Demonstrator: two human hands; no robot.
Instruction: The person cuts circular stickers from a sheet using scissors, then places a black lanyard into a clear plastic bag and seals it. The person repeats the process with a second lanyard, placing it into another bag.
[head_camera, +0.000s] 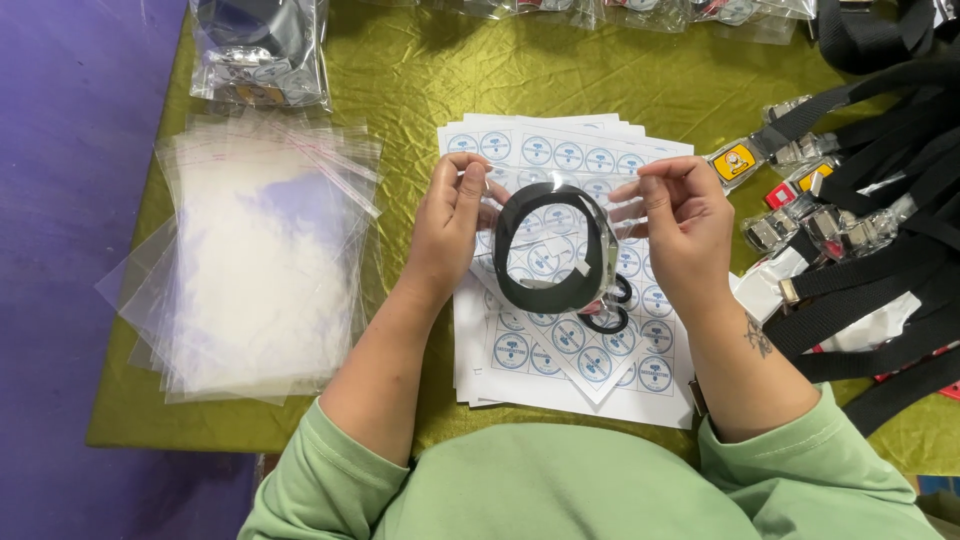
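- Two hands hold up one clear bag with a black strap rolled into a ring inside it
- The clear bag is shiny and see-through, and a small white sticker sits on the right side of the ring
- The left hand is bent up at the wrist, with its fingers closed on the left top edge of the bag
- The right hand is bent up too, and its thumb and fingers pinch the right top edge of the bag
- Both arms wear green sleeves pushed up near the elbows
- The bag hangs right between the two hands, touching both, and it is lifted over the sticker sheets
- The sticker sheets are white with round blue stickers, and they lie in a stack on the green cloth
- A pile of empty clear bags lies to the left, well apart from the left hand
- Many black straps with metal clips lie to the right, near the right hand
- A filled bag lies far off at the left
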